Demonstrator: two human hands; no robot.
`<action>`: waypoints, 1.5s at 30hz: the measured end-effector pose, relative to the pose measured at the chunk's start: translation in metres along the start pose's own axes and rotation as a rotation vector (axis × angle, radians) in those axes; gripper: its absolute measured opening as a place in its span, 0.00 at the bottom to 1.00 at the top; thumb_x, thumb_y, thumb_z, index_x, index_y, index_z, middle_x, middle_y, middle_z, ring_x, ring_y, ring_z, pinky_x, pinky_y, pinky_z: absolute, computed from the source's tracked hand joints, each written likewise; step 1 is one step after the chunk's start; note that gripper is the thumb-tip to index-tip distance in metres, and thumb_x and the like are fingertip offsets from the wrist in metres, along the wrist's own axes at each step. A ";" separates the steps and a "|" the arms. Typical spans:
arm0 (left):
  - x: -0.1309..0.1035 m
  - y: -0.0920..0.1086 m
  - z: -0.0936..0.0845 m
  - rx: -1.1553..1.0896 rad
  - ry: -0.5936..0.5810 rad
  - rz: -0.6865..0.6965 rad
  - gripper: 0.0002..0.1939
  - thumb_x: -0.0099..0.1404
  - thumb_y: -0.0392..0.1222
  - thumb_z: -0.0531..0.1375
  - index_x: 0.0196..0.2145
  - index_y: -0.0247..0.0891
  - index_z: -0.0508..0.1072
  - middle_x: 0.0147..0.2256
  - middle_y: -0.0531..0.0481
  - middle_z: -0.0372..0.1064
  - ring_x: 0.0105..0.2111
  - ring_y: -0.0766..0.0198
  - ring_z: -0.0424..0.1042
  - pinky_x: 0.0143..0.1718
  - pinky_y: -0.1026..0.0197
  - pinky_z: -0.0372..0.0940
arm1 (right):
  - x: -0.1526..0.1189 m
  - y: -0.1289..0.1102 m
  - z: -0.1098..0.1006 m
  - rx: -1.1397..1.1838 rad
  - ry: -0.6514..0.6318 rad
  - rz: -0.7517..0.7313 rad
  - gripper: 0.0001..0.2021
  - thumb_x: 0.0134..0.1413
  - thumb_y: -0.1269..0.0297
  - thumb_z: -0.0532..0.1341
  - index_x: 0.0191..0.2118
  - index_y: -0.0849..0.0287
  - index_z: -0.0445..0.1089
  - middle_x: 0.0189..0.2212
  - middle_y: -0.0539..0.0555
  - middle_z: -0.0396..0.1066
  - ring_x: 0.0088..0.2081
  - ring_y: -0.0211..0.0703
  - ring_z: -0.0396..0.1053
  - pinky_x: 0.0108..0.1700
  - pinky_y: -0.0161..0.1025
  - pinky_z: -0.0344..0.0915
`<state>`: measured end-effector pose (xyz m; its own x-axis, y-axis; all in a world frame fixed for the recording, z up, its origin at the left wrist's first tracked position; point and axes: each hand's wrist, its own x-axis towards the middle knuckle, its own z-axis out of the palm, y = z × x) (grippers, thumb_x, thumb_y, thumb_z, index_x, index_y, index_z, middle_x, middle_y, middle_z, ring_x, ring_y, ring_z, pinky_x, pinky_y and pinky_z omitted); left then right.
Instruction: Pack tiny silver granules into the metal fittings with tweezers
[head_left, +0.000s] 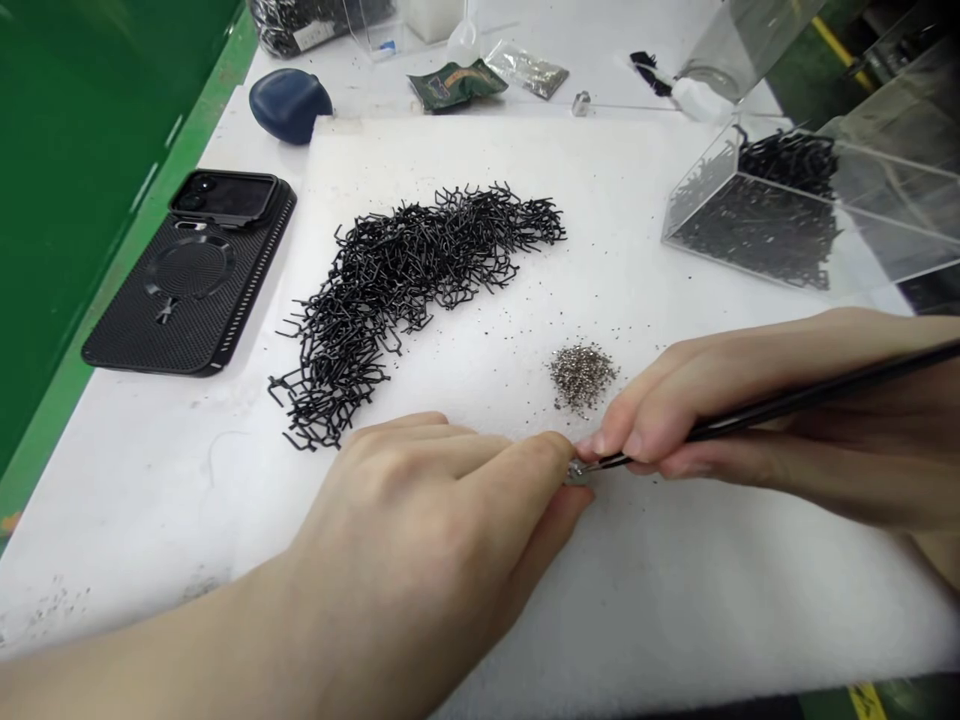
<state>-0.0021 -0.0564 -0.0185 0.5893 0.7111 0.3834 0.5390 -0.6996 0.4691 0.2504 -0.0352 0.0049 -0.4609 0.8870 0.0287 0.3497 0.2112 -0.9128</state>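
Between the thumb and index finger of my left hand [450, 510] is a small shiny metal part [576, 471], mostly covered by the fingers. My right hand [765, 410] is closed around black tweezers [810, 400], whose thin tip meets the metal part. Just beyond the fingertips lies a little heap of tiny metallic pieces [583, 377], with some grains scattered about it. Farther back and to the left, a long curved pile of bent black pieces [420, 255] spreads over the white sheet [480, 380].
At the left rests a black-cased phone [187, 270], with a dark blue rounded object [290, 105] behind it. A clear open box [780, 220] holding black pieces stands at right. Along the back are a green packet [457, 85] and a clear bag [527, 68].
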 end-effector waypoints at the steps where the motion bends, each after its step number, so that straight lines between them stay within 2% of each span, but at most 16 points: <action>1: 0.000 0.000 -0.001 -0.003 -0.023 -0.008 0.19 0.88 0.38 0.62 0.35 0.41 0.81 0.22 0.60 0.74 0.20 0.67 0.70 0.23 0.58 0.60 | 0.000 -0.001 -0.001 -0.001 0.001 0.000 0.20 0.62 0.36 0.82 0.48 0.43 0.92 0.42 0.58 0.90 0.54 0.67 0.90 0.49 0.52 0.90; 4: 0.001 0.000 -0.001 -0.011 -0.034 -0.015 0.17 0.85 0.37 0.64 0.34 0.40 0.81 0.23 0.60 0.74 0.20 0.66 0.71 0.23 0.58 0.60 | -0.004 0.001 -0.009 0.001 0.000 0.006 0.16 0.64 0.40 0.82 0.47 0.43 0.92 0.41 0.58 0.90 0.51 0.65 0.90 0.47 0.51 0.90; 7: 0.001 0.000 0.000 -0.001 -0.019 -0.014 0.20 0.87 0.39 0.62 0.33 0.41 0.80 0.22 0.60 0.74 0.19 0.66 0.70 0.23 0.58 0.60 | -0.008 0.004 -0.019 0.029 -0.006 0.028 0.04 0.70 0.52 0.81 0.43 0.41 0.92 0.41 0.53 0.92 0.46 0.57 0.91 0.45 0.46 0.88; 8: 0.001 0.000 0.000 0.002 -0.007 -0.010 0.21 0.89 0.40 0.61 0.33 0.41 0.80 0.22 0.60 0.73 0.19 0.67 0.70 0.23 0.58 0.60 | -0.009 0.005 -0.021 0.045 -0.013 0.033 0.02 0.70 0.56 0.81 0.42 0.40 0.91 0.41 0.50 0.92 0.44 0.54 0.91 0.45 0.44 0.88; 10: 0.000 0.000 0.001 0.005 -0.001 -0.010 0.21 0.90 0.41 0.62 0.34 0.41 0.81 0.22 0.60 0.74 0.19 0.67 0.70 0.23 0.58 0.60 | -0.010 0.006 -0.022 0.067 -0.025 0.041 0.07 0.69 0.62 0.80 0.40 0.37 0.91 0.40 0.46 0.93 0.43 0.50 0.91 0.44 0.42 0.87; 12: 0.000 0.001 0.002 0.009 -0.029 -0.017 0.19 0.89 0.40 0.63 0.36 0.40 0.82 0.23 0.60 0.74 0.20 0.67 0.71 0.24 0.58 0.60 | -0.010 0.007 -0.021 0.064 -0.011 0.047 0.07 0.70 0.61 0.80 0.42 0.35 0.92 0.41 0.45 0.93 0.43 0.51 0.91 0.44 0.42 0.88; 15: 0.000 -0.001 0.003 0.030 -0.004 0.004 0.22 0.91 0.39 0.58 0.37 0.40 0.83 0.21 0.61 0.70 0.19 0.67 0.67 0.23 0.58 0.59 | -0.011 0.010 -0.021 0.026 0.029 0.031 0.05 0.74 0.58 0.79 0.44 0.34 0.93 0.43 0.46 0.93 0.43 0.54 0.91 0.44 0.45 0.90; 17: 0.000 -0.002 0.004 0.035 0.015 0.021 0.24 0.93 0.40 0.56 0.37 0.40 0.84 0.20 0.61 0.68 0.18 0.67 0.65 0.22 0.57 0.57 | -0.011 0.014 -0.023 0.035 -0.034 -0.057 0.05 0.73 0.57 0.80 0.46 0.34 0.93 0.43 0.47 0.94 0.42 0.54 0.92 0.41 0.44 0.90; 19: 0.000 -0.002 0.004 0.031 0.019 0.024 0.24 0.93 0.40 0.56 0.37 0.40 0.84 0.20 0.61 0.67 0.18 0.67 0.64 0.22 0.57 0.56 | -0.012 0.018 -0.026 0.033 -0.078 -0.058 0.10 0.72 0.64 0.80 0.48 0.34 0.93 0.44 0.47 0.94 0.43 0.54 0.92 0.43 0.44 0.91; 22: 0.001 -0.001 0.003 0.025 0.006 0.017 0.23 0.92 0.38 0.57 0.36 0.40 0.84 0.21 0.61 0.68 0.18 0.67 0.65 0.22 0.57 0.57 | -0.012 0.021 -0.029 0.036 -0.077 -0.062 0.12 0.72 0.66 0.79 0.50 0.34 0.93 0.45 0.47 0.94 0.43 0.54 0.92 0.43 0.44 0.91; 30: -0.001 -0.002 0.003 0.012 0.009 0.006 0.22 0.91 0.41 0.59 0.35 0.41 0.82 0.22 0.61 0.73 0.19 0.67 0.69 0.23 0.58 0.59 | -0.006 0.010 -0.023 0.037 -0.024 0.003 0.07 0.70 0.61 0.81 0.45 0.34 0.93 0.42 0.46 0.93 0.42 0.50 0.92 0.43 0.41 0.90; 33: -0.001 -0.002 0.003 0.014 -0.017 -0.001 0.19 0.88 0.39 0.62 0.34 0.41 0.80 0.22 0.60 0.74 0.19 0.66 0.71 0.23 0.58 0.62 | -0.008 0.012 -0.022 0.027 0.009 -0.016 0.09 0.70 0.63 0.80 0.45 0.34 0.93 0.42 0.46 0.93 0.43 0.52 0.92 0.45 0.43 0.90; 36: -0.001 0.000 0.001 -0.001 -0.064 -0.005 0.12 0.81 0.35 0.66 0.36 0.40 0.82 0.23 0.60 0.75 0.19 0.65 0.73 0.24 0.58 0.63 | -0.009 0.016 -0.024 0.046 -0.028 -0.089 0.13 0.69 0.67 0.81 0.49 0.34 0.93 0.44 0.47 0.94 0.43 0.54 0.93 0.44 0.43 0.91; 38: 0.001 0.001 -0.001 0.000 -0.060 -0.004 0.10 0.79 0.34 0.67 0.36 0.39 0.83 0.22 0.60 0.74 0.19 0.66 0.72 0.24 0.58 0.62 | -0.007 0.017 -0.025 0.069 -0.044 -0.087 0.12 0.68 0.65 0.82 0.49 0.35 0.93 0.44 0.48 0.94 0.42 0.53 0.93 0.43 0.42 0.91; 41: 0.003 0.002 -0.003 0.011 -0.042 -0.017 0.10 0.79 0.35 0.67 0.36 0.38 0.83 0.21 0.60 0.71 0.19 0.66 0.70 0.23 0.59 0.60 | -0.004 0.013 -0.025 0.103 -0.082 -0.061 0.08 0.66 0.63 0.83 0.45 0.38 0.93 0.42 0.48 0.94 0.42 0.50 0.93 0.45 0.39 0.90; 45: 0.002 0.000 -0.001 -0.010 -0.030 -0.017 0.12 0.79 0.34 0.66 0.35 0.38 0.83 0.21 0.61 0.69 0.18 0.68 0.67 0.23 0.60 0.60 | -0.001 0.007 -0.024 0.097 -0.106 -0.057 0.08 0.65 0.66 0.82 0.42 0.42 0.92 0.42 0.48 0.94 0.41 0.48 0.93 0.44 0.36 0.88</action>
<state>-0.0015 -0.0551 -0.0166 0.5981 0.7202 0.3516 0.5428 -0.6868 0.4834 0.2724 -0.0247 0.0081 -0.5627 0.8256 0.0428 0.2425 0.2144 -0.9462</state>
